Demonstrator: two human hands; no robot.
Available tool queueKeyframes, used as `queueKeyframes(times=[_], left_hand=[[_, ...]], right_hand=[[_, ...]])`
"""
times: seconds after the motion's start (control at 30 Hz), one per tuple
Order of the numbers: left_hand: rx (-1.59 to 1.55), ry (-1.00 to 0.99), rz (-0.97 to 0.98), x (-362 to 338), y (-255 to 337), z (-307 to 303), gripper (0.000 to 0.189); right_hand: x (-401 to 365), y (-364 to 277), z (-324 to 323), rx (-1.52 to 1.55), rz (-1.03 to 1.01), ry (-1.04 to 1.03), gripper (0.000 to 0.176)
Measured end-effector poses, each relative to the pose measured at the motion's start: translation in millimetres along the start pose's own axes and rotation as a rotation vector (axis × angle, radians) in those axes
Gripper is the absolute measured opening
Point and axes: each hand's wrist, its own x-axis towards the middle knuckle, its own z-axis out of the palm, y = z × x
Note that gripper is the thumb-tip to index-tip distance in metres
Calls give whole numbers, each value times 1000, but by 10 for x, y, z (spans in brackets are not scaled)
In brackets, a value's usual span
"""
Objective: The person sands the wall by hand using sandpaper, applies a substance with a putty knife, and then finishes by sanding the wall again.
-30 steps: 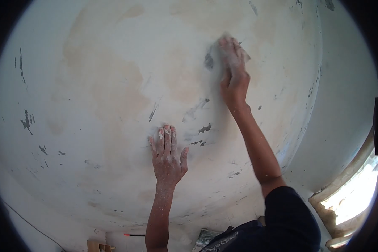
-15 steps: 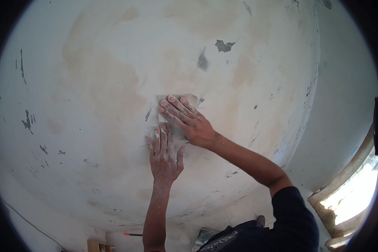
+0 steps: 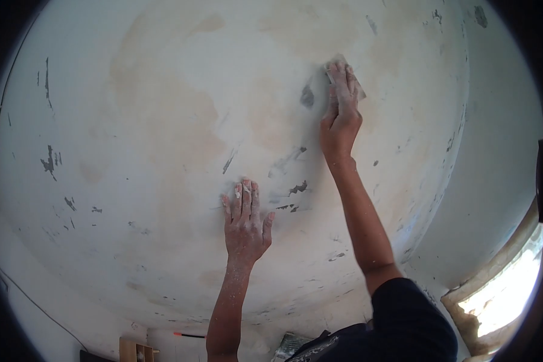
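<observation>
Patchy wall [image 3: 187, 84]; right hand [image 3: 342, 117] holds thin sheet [image 3: 361, 92] against it, well up-right of outspread left hand [image 3: 245, 228].

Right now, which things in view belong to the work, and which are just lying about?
In use:
- right hand, over a flat sheet
- left hand, fingers spread on the wall

Apparently just lying about:
- orange-tipped stick
- wooden box-like piece
- dark cable, lower left
</observation>
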Motion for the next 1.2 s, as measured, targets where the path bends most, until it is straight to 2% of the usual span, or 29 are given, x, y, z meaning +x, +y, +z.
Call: queueKeyframes(times=[0.07, 0.13, 0.17, 0.23, 0.27, 0.3, 0.4, 0.43, 0.47, 0.53, 0.6, 0.63, 0.67, 0.73, 0.8, 0.83, 0.87, 0.97, 1.0, 1.07, 1.1, 1.13, 1.17, 1.2], left_hand=[[-9, -4, 3, 17, 11, -3, 76], [-14, -6, 14, 8, -23, 49, 76], [-16, -3, 27, -9, -48, 60, 76], [-27, 10, 20, 20, -18, 9, 75], [-41, 8, 17, 15, -11, -13, 74], [-41, 3, 14, -7, -20, -19, 74], [-32, 21, 22, 15, -25, 37, 74], [-23, 9, 21, -2, -53, 59, 74], [-16, -2, 22, -16, -49, 70, 74], [-41, -21, 25, -4, -28, -5, 74], [-63, -18, 8, 11, -23, -43, 75], [-44, -10, 22, 14, -24, -53, 75], [-27, -7, 37, 7, -17, -61, 74], [-49, 10, 26, 13, 0, -38, 74], [-65, 7, 35, -6, -26, 6, 74], [-99, 44, 47, -10, -48, 41, 73], [-130, 92, 60, 23, -75, 62, 73], [-162, 159, 66, 87, -71, 4, 72], [-159, 154, 67, 141, -72, -27, 72], [-158, 252, 127, 359, -27, -101, 71], [-155, 241, 126, 485, 12, -162, 71], [-134, 260, 142, 616, 58, -238, 70], [-113, 286, 158, 735, 101, -299, 70], [-109, 295, 155, 844, 142, -340, 70]], right_hand=[[56, -70, 135, -39, 60, 150, 78], [-269, -627, 245, 146, -223, -278, 83], [-266, -580, 213, 150, -218, -279, 83], [-16, -202, 107, 26, -199, -205, 81], [299, 20, -42, -30, -161, -94, 78], [515, 138, -198, -41, -28, 45, 77], [424, -46, 150, -90, 7, 106, 72], [106, -286, 371, -284, -183, -97, 71], [4, -616, 276, 107, -312, -355, 73], [-167, -495, 157, 186, -384, -434, 77], [-90, -17, -8, -70, -178, -287, 72], [43, 148, -215, -67, -80, -82, 76], [-16, 125, -214, -65, -83, -82, 76], [-345, 52, -193, -202, 172, 84, 75], [-810, -338, -166, 45, -175, -450, 78], [-864, -328, -312, 199, -220, -540, 77], [-801, -200, -382, 196, -220, -533, 77], [-334, 378, -570, -36, 135, -6, 67], [-488, 397, -408, -33, 140, -4, 67], [-1042, 293, 35, -94, 110, -205, 67], [-1283, 22, -32, 111, -196, -320, 67], [-1462, -228, -254, 92, -327, -738, 69], [-1789, -301, -287, 180, -429, -828, 70], [-1883, -409, -497, 354, -376, -767, 73]])
